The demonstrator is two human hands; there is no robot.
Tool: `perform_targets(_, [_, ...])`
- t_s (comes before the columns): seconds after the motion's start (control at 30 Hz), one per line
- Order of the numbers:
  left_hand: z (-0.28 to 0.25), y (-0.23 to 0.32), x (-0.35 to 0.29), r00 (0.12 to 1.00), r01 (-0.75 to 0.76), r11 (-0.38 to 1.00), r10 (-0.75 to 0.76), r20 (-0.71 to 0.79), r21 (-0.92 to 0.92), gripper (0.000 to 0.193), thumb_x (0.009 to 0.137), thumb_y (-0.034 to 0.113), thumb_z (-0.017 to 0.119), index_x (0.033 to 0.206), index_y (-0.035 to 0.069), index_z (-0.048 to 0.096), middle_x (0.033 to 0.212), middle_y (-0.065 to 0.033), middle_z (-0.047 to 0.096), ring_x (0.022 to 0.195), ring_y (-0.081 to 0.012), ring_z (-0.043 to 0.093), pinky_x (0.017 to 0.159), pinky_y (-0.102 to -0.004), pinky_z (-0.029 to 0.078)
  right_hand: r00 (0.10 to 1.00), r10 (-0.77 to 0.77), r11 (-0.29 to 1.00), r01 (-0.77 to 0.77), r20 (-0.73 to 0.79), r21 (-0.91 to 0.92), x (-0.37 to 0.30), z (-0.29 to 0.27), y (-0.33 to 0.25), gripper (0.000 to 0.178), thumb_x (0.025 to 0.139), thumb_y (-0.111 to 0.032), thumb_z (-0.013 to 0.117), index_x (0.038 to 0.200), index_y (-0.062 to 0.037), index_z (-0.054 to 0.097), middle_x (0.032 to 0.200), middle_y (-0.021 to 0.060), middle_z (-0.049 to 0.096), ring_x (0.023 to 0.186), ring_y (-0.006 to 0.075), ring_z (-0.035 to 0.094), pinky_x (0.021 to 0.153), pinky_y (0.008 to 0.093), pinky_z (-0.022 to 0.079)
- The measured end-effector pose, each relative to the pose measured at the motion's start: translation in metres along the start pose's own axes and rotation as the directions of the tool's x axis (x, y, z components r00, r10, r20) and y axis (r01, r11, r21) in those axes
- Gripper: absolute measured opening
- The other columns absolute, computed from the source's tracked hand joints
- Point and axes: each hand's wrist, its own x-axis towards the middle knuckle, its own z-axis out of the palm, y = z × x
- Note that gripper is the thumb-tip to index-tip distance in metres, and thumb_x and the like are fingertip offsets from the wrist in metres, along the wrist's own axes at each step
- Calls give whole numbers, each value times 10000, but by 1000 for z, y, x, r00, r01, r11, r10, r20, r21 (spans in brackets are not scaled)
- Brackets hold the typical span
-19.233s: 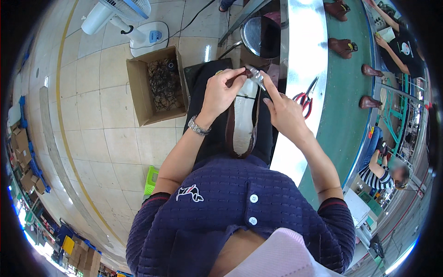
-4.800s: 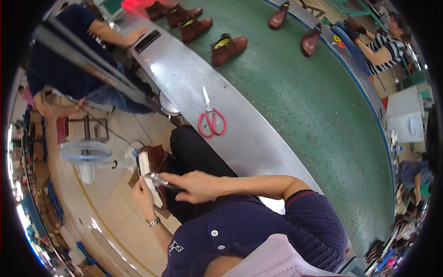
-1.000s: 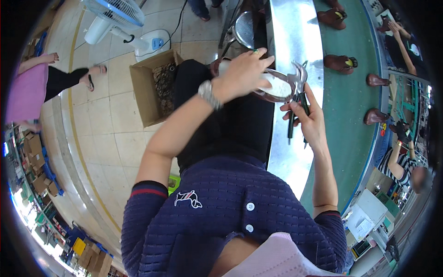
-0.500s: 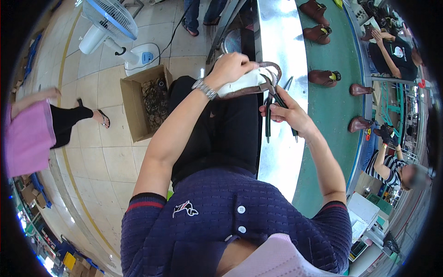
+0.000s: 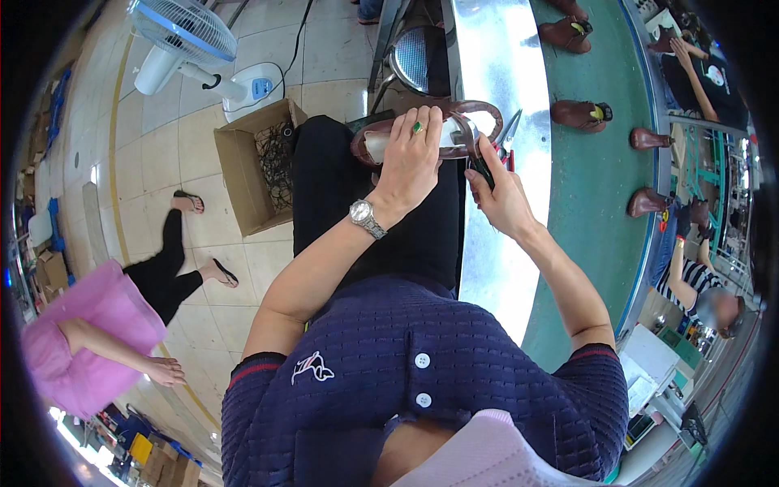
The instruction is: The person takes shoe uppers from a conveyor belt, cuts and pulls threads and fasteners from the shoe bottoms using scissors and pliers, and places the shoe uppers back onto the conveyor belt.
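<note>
Shoe (image 5: pixel 450 136) lies straighter crosswise than before; left fingers (image 5: pixel 412 135) clamped over it, right fingers (image 5: pixel 492 156) around pincers (image 5: pixel 470 138).

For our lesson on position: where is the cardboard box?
In the head view, the cardboard box is left of the wearer's legs, below the fan base.

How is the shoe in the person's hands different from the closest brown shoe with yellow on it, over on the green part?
The held shoe shows a whitish face ringed with brown, while the green-surface shoe shows mostly brown with a yellow patch.
The left hand grips the held shoe; nobody touches the green-surface shoe.
Both have brown on them.
</note>
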Motion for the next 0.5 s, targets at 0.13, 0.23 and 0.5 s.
perform_targets(0.13, [2, -2, -5, 999, -36, 999, 36, -10, 13, 737, 602, 53, 737, 1244, -51, 390, 1178, -185, 499, 1126, -325, 460, 989, -394, 350, 997, -73, 995, 71, -24, -75, 0, 0, 9, 586, 864, -61, 529, 1379, -47, 250, 641, 188, 572, 537, 336, 574, 528, 375, 440])
perform_targets(0.23, [8, -5, -7, 991, -126, 989, 129, -30, 73, 579, 732, 95, 608, 1235, -98, 394, 1170, -234, 487, 1105, -348, 471, 996, -421, 341, 995, -92, 979, 95, 24, -179, 0, -11, 14, 581, 860, -101, 540, 1372, -64, 267, 621, 178, 576, 521, 359, 568, 506, 405, 440])
perform_targets(0.5, [13, -13, -16, 972, -212, 917, 235, -28, 339, 465, 806, 99, 465, 1214, -123, 431, 1209, -298, 456, 1158, -398, 440, 1019, -451, 333, 979, -187, 834, 203, 84, -513, 15, -61, -70, 568, 866, -121, 520, 1377, -107, 271, 690, 218, 600, 635, 390, 602, 592, 456, 460])
